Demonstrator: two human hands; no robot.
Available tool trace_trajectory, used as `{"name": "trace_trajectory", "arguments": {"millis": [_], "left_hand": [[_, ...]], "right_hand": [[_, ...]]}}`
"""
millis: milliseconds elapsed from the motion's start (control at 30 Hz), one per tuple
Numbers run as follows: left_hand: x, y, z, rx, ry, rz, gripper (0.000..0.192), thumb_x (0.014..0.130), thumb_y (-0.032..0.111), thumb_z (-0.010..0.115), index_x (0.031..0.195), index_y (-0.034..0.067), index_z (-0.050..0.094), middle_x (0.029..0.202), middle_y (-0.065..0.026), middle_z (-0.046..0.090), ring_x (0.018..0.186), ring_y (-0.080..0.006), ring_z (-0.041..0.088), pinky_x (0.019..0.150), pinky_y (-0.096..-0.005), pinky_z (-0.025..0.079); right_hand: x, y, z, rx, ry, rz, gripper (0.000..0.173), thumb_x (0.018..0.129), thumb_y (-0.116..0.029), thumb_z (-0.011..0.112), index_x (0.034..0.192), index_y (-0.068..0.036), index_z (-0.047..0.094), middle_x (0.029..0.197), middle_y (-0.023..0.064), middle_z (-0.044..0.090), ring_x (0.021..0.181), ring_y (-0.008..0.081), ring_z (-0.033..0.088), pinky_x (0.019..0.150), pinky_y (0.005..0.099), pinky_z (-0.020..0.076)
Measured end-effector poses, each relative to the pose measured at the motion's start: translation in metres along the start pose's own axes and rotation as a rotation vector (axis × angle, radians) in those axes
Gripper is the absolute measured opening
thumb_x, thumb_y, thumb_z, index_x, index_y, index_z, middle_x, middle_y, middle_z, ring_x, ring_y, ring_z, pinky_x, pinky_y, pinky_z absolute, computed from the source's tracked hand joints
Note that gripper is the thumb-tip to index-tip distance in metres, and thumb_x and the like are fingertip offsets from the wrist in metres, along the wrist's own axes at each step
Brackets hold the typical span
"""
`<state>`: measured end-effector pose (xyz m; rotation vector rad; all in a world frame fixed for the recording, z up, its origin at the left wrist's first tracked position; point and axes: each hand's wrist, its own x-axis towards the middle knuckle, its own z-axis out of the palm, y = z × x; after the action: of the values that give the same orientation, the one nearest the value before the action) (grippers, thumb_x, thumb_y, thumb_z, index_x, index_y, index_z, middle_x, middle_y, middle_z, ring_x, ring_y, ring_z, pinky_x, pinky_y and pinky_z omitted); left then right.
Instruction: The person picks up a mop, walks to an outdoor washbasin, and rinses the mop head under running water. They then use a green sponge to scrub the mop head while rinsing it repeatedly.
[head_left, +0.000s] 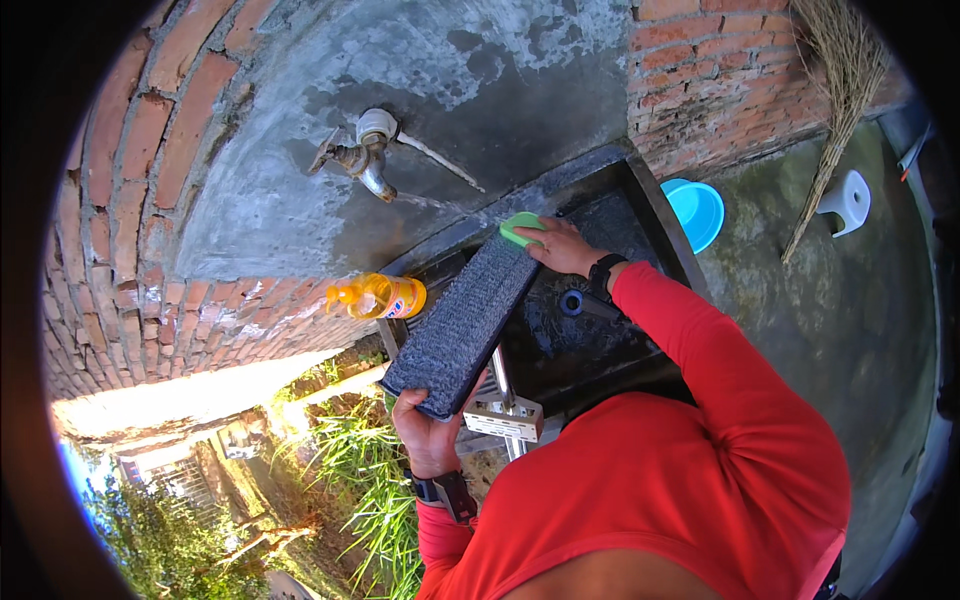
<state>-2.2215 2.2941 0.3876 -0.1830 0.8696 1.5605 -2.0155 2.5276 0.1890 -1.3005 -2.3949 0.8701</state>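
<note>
A grey fabric flat mop head (466, 319) lies slanted across a dark sink basin (555, 375). At its near lower end my left hand (429, 435) grips the edge. My right hand (561, 246) presses a green scrubbing brush or sponge (522, 228) on the far upper end; its underside is hidden. Water from a worn metal tap (369, 166) on the wall runs towards that end. Below the mop head, a metal pole (502, 373) with a white slotted bracket (504, 417) leans at the sink's front.
An orange pump bottle of liquid (379, 295) stands on the sink's left ledge. A dark drain fitting with a ring (571, 301) sits in the basin. To the right are a blue plastic basin (694, 214), a twig broom (836, 142) and a white stool (847, 202). Plants (375, 472) grow at left.
</note>
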Motion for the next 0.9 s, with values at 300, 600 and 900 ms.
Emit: {"name": "trace_trajectory", "arguments": {"millis": [300, 600, 900], "left_hand": [[0.035, -0.009, 0.024, 0.012, -0.133, -0.228, 0.071, 0.073, 0.007, 0.05, 0.143, 0.003, 0.037, 0.145, -0.0243, 0.042, 0.136, -0.0469, 0.036, 0.107, -0.0751, 0.021], [0.13, -0.036, 0.041, 0.126, -0.016, -0.391, 0.047, 0.1, 0.032, 0.038, 0.138, 0.005, 0.042, 0.141, -0.0225, 0.047, 0.131, -0.046, 0.042, 0.102, -0.0763, 0.024], [0.192, -0.038, 0.066, 0.203, -0.099, -0.366, 0.058, 0.103, 0.051, 0.031, 0.143, 0.009, 0.038, 0.143, -0.0197, 0.046, 0.134, -0.0429, 0.04, 0.105, -0.0745, 0.019]], "right_hand": [[0.055, -0.027, -0.025, 1.915, -0.281, 0.521, 0.046, 0.1, -0.048, 0.039, 0.122, -0.011, 0.056, 0.122, 0.014, 0.059, 0.111, 0.0325, 0.058, 0.091, 0.0577, 0.0474], [0.092, -0.06, -0.005, 2.067, -0.333, 0.839, 0.044, 0.1, -0.049, 0.04, 0.119, -0.012, 0.054, 0.125, 0.0189, 0.055, 0.117, 0.037, 0.053, 0.1, 0.0631, 0.0391], [0.121, -0.048, -0.002, 1.895, -0.366, 0.57, 0.042, 0.096, -0.052, 0.051, 0.112, -0.013, 0.05, 0.104, 0.0097, 0.055, 0.101, 0.0301, 0.055, 0.082, 0.054, 0.0466]]}}
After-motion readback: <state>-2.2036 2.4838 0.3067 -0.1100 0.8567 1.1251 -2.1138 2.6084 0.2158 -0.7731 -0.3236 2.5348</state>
